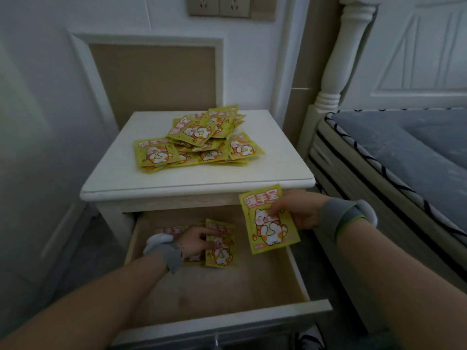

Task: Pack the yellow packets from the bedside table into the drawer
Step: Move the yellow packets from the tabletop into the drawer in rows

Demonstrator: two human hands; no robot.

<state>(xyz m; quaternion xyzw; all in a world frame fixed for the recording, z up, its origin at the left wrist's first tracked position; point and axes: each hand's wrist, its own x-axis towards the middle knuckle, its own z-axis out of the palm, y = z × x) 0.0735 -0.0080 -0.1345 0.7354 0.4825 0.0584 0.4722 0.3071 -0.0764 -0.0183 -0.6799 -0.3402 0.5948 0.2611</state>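
A pile of several yellow packets [199, 138] with a cartoon cat lies on the white bedside table [252, 173]. Below it the drawer [227, 286] stands pulled out. My left hand [194, 242] is inside the drawer and its fingers rest on a yellow packet [220, 253] lying on the drawer floor; another packet shows partly under my wrist. My right hand [298, 210] pinches one yellow packet [267, 221] by its right edge and holds it upright over the drawer's right side, just below the table top.
A bed with a grey mattress [404, 152] and a white bedpost [338, 54] stands close on the right. A white wall is on the left, and wall sockets [218, 6] sit above the table. The drawer's front and right part hold nothing.
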